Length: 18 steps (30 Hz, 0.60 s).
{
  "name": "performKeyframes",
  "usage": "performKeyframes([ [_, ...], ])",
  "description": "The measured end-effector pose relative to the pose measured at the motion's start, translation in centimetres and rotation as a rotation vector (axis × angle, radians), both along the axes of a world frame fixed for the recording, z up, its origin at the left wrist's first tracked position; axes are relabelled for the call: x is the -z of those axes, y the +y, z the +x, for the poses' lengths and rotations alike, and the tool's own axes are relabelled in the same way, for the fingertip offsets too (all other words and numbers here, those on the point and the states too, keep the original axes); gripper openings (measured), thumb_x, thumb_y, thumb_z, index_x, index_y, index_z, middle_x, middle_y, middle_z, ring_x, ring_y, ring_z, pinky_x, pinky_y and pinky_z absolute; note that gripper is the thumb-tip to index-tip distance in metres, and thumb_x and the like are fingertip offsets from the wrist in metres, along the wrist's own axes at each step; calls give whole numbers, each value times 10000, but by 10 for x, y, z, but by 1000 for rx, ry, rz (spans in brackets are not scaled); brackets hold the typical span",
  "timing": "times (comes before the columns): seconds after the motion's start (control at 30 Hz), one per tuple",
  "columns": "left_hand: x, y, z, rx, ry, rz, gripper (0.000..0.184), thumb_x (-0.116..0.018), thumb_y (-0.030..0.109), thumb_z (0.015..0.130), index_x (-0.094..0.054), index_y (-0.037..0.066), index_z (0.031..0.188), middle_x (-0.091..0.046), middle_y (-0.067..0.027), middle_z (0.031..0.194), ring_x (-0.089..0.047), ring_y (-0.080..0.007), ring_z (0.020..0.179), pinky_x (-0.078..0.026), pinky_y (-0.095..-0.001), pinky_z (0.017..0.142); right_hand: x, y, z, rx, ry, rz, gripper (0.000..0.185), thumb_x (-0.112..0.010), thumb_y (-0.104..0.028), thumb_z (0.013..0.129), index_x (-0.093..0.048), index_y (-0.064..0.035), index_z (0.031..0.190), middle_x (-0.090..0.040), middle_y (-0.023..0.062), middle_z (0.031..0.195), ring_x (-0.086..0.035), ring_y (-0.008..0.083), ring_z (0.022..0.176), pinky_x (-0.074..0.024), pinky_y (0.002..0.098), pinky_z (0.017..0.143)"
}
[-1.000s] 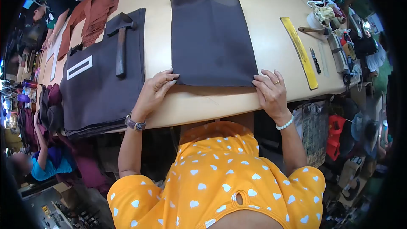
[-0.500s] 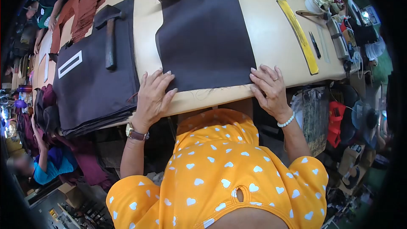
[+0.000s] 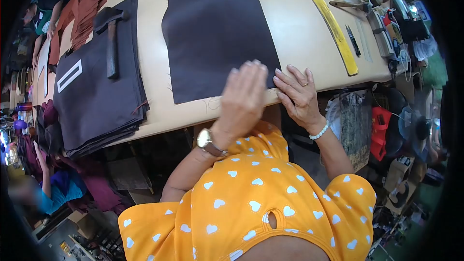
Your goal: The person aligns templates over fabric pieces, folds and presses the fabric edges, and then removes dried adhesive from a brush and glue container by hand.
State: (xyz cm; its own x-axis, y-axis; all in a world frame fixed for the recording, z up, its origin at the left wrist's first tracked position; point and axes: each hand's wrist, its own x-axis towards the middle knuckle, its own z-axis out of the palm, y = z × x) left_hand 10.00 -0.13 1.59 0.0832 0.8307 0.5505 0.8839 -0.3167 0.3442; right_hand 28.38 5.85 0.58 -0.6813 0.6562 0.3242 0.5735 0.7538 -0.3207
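Note:
A dark fabric piece (image 3: 217, 29) lies flat on the pale table (image 3: 285, 7), its near edge close to the table's front edge. My left hand (image 3: 244, 92), a little blurred, is over the fabric's near edge right of its middle, fingers extended and close together; whether it touches the cloth I cannot tell. My right hand (image 3: 297, 89) rests at the fabric's near right corner with its fingers spread. To the left is a stack of dark fabric (image 3: 92, 101), with a hammer (image 3: 112, 48) and a white rectangular frame (image 3: 70, 75) on top.
Right of the fabric lie a yellow curved strip (image 3: 332, 33), a small dark cutting tool (image 3: 353, 41) and a brush (image 3: 349, 5). Rust-coloured cloth (image 3: 89, 9) is at the far left. One person's hands (image 3: 50, 31) are beyond it; another person (image 3: 63, 191) is at lower left.
My left hand has moved right from the fabric's near left corner. My right hand stays near the right corner. The fabric has turned over and shifted left and nearer in view.

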Motion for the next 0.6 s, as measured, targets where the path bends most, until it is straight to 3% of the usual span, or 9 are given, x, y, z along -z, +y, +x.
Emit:
performKeyframes([
  [0.07, 12, -6, 21, 73, -71, -106, 467, -585, 141, 810, -484, -44, 1227, -527, -188, 1207, -504, -330, 1119, -384, -439, 964, -3, 0, 0, -3, 0, 0, 312, -570, -183, 844, -615, -128, 1148, -582, 22, 1228, -458, 282, 1215, -223, 544, 1040],
  [0.27, 26, -9, 24, 78, 136, -149, 530, -573, 304, 823, -480, 51, 1279, -483, -185, 1256, -441, -321, 1186, -349, -445, 988, -16, 6, 12, -39, 202, -388, 401, -471, -69, 868, -500, -116, 1265, -569, 50, 1241, -421, 300, 1248, -218, 554, 1041],
  [0.4, 26, -8, 25, 65, 140, -168, 534, -572, 337, 824, -478, 103, 1293, -485, -179, 1252, -439, -318, 1186, -346, -451, 985, -16, 15, 17, -148, -46, -184, 479, -436, -49, 880, -375, -75, 1355, -517, 58, 1304, -369, 285, 1290, -214, 549, 1052],
  [0.6, 24, -9, 25, 61, 160, -165, 529, -575, 344, 826, -480, 117, 1294, -496, -178, 1238, -449, -316, 1174, -348, -452, 979, -13, 65, 1, -203, -99, -138, 516, -426, -74, 894, -300, -68, 1394, -511, 12, 1317, -355, 277, 1302, -223, 547, 1049],
])
